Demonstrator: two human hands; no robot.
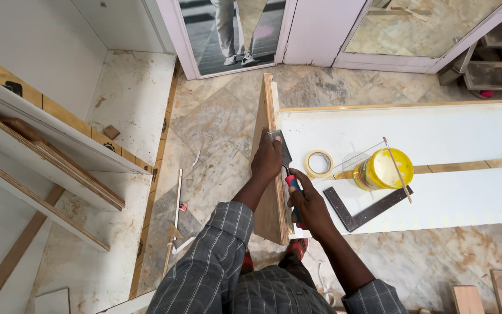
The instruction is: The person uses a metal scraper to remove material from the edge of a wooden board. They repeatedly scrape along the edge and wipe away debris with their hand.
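Sleeves of a grey checked shirt sit nearest the camera, both forearms reaching forward over an upright plywood board [269, 203] standing on edge. Right hand [308, 203], fingers closed round the red-and-blue handle of a scraper tool [290, 185], wrist bent inward, knuckles up. Tool's metal blade [284, 152] runs forward from those fingers along the board's top edge. Left hand [266, 158] ahead of the right, palm down, fingers closed over the blade and the board's edge, pressing there; arm nearly straight.

Just right of the right-hand fingers, a dark metal try square [362, 210] lies flat on the white panel [448, 134] serving as counter, corner toward the person. Beyond it, right of both hands, a yellow plastic jar [382, 168] lies on its side on the white panel, its lid facing the camera; contents can't be told. A thin wooden stick [398, 170] lies across the jar. Between jar and left-hand fingers, a roll of masking tape [319, 163] lies flat. A brass-coloured strip [472, 165] runs across the panel, off to the right past the jar.

Left of the fingers: marble floor [210, 128] with scraps, then white laminated boards [59, 151] with plywood edges leaning at far left. Farthest out, past the board's end, another person's legs [233, 29] in light trousers stand in the doorway.
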